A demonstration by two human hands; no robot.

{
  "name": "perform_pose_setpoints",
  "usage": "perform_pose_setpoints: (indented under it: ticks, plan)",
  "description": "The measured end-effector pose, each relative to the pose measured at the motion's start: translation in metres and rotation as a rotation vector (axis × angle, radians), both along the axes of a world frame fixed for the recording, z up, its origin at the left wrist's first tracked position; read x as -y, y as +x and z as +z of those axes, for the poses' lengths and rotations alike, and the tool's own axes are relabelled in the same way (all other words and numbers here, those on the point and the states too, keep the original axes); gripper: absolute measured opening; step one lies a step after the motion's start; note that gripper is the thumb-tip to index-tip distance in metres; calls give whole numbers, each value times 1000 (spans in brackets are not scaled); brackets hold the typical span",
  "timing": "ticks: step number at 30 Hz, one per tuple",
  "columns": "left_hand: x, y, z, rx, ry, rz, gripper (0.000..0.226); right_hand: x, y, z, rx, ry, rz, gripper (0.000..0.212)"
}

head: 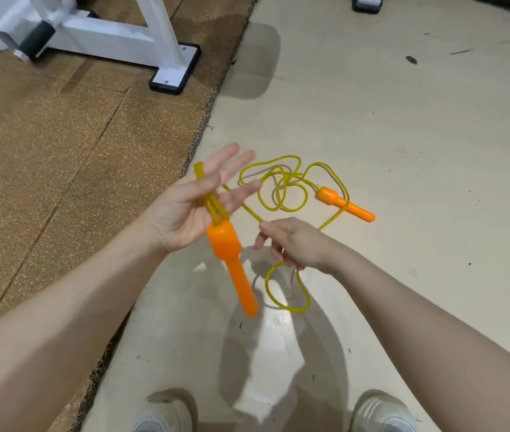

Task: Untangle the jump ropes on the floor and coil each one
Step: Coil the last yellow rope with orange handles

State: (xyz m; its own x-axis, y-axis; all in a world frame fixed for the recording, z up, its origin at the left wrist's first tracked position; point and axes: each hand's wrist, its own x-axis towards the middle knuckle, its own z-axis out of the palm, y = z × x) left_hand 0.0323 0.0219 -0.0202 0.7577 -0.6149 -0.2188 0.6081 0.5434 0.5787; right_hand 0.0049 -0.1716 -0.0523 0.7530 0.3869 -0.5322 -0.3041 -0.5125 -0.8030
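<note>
At ten o'clock a white metal frame point(113, 35) stands on the brown speckled mat point(60, 145), its black-edged foot point(175, 73) close to the mat's border with the pale floor point(403, 126). Just left of centre the left hand point(191, 207) is raised palm up with fingers straight and spread; strands of the yellow rope point(281, 194) lie across the palm and over the fingers, and an orange handle point(231, 263) hangs down from the heel of the hand toward six o'clock. Just right of centre the right hand point(294, 244) has its fingers curled round the same rope, with a loop dangling beneath it. Beyond both hands, around one o'clock from centre, the remaining rope lies on the floor in tangled loops, ending at a second orange handle point(345, 203) lying flat toward three o'clock. At six o'clock two pale shoes point(384, 413) show at the bottom edge.
</note>
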Motion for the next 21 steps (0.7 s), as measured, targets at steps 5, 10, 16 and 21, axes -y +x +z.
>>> perform_pose_setpoints:
  ticks: [5,10,16,21]
  plan:
    - [11,2,-13,35,540,337,54,-19,2,25,-56,-69,369,22]
    - [22,-9,-20,123,806,200,44,-6,14,51,166,-169,605,18]
    - [34,-21,0,132,801,-307,60,29,38,55,430,229,-165,18]
    - [39,-21,13,201,345,-440,65,18,24,28,260,298,-354,21]
